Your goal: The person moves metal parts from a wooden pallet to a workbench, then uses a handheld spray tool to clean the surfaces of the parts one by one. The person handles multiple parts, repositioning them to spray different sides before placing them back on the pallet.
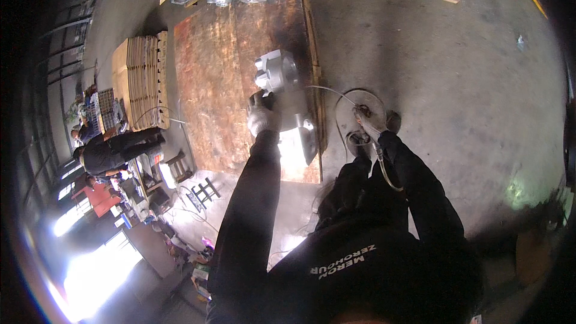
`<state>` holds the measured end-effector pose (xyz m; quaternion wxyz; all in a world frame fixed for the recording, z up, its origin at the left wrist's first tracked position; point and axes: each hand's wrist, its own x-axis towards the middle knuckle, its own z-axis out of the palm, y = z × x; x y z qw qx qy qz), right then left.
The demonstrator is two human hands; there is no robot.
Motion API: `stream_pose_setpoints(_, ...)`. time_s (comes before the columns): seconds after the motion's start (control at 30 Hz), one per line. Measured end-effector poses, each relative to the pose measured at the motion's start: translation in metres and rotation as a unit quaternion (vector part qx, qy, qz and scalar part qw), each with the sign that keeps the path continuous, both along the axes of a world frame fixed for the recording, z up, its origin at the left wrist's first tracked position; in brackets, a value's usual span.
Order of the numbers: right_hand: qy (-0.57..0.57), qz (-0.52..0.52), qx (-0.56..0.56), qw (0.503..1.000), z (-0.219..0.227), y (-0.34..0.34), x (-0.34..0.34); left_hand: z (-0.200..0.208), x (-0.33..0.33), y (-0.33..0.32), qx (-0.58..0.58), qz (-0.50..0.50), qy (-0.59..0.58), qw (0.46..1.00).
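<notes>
On plywood (210,90), silvery castings (277,72), gloved hands (261,116), right holding hose (381,165), crate (106,110) contents unclear

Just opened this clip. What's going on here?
A person in dark sleeves works over a wooden board. Their gloved left hand is at the side of a silver metal casting lying on it; whether it grips or just rests there is unclear. The right hand, off the board's right side, holds a hand tool whose thin tube points toward the casting.
</notes>
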<state>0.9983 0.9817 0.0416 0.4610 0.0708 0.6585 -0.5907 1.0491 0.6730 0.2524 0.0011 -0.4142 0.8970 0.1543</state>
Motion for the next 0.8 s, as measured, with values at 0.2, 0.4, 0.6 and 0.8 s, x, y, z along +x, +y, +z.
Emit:
stream_pose_setpoints(0.2,-0.146,0.123,0.080,0.978,0.067,-0.055,-0.015,0.003,0.025,-0.009,-0.017,0.034,0.002,0.999)
stream_pose_setpoints(0.4,-0.098,0.147,0.031,0.984,0.041,-0.058,-0.045,0.005,0.017,-0.006,0.022,0.036,-0.010,0.999)
stream_pose_setpoints(0.6,0.108,0.097,0.072,0.987,0.044,-0.021,-0.056,-0.002,0.013,-0.006,0.056,0.025,-0.008,0.998)
stream_pose_setpoints(0.8,0.471,0.093,0.041,0.876,0.093,-0.076,-0.024,0.024,-0.006,-0.001,0.035,0.027,-0.133,0.990)
